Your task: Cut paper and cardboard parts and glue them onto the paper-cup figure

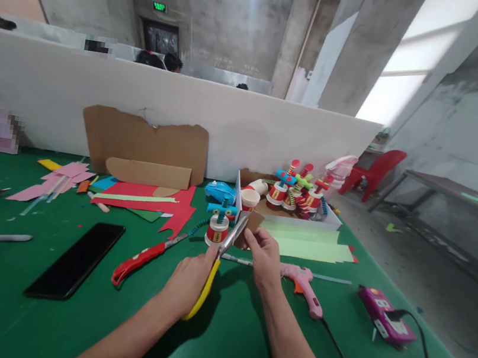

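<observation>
My left hand (190, 282) is closed round the yellow handle of a pair of scissors (208, 285), whose blades point up and away from me. Pinched between the fingers of my right hand (264, 257) is a small piece of brown cardboard (254, 221), right beside the blades. Whether the blades touch the cardboard I cannot tell. Just beyond the scissors stands a paper-cup figure (217, 229) with a blue top and a coiled dark arm. A pink glue gun (306, 286) lies to the right of my right wrist, its nozzle partly behind that hand.
A red-handled knife (139, 263) and a black phone (76, 262) lie to the left. Coloured paper (138, 195) and a large cardboard sheet (146, 141) are behind them. A box (331, 224) of cup figures stands back right, near a purple power strip (386, 318) with a black cable.
</observation>
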`<state>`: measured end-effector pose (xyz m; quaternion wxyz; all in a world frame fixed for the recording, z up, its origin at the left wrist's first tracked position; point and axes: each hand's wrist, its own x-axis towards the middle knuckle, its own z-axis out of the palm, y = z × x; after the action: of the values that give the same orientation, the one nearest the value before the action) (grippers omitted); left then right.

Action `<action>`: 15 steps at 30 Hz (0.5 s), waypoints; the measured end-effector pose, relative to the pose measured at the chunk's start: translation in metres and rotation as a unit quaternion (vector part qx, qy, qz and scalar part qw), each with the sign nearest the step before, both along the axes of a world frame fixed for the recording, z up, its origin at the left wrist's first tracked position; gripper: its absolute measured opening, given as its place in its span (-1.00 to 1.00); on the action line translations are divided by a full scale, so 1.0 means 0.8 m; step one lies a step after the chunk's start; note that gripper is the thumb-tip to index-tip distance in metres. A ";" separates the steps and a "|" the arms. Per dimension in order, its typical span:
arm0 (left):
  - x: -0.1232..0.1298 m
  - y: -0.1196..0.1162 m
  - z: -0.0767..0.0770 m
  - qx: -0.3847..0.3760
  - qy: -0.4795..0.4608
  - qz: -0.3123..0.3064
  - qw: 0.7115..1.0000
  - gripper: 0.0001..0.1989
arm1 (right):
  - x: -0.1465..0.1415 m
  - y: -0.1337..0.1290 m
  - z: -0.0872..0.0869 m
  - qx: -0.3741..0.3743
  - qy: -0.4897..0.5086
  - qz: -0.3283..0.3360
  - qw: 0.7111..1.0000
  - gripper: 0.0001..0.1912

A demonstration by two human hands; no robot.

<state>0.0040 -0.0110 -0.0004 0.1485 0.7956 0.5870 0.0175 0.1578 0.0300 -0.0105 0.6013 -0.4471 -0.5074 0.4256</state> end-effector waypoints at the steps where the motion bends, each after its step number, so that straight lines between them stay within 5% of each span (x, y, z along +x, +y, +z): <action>1: 0.000 0.000 0.001 0.000 0.000 0.002 1.000 -0.67 | 0.000 0.000 0.001 -0.001 0.000 0.002 1.000 -0.64; 15: -0.002 -0.001 -0.008 0.016 -0.024 -0.013 0.999 -0.64 | 0.004 0.003 -0.002 0.005 -0.018 -0.030 0.999 -0.62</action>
<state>0.0024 -0.0121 -0.0070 0.1496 0.8048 0.5727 0.0443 0.1606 0.0324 -0.0121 0.6070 -0.4668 -0.5064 0.3964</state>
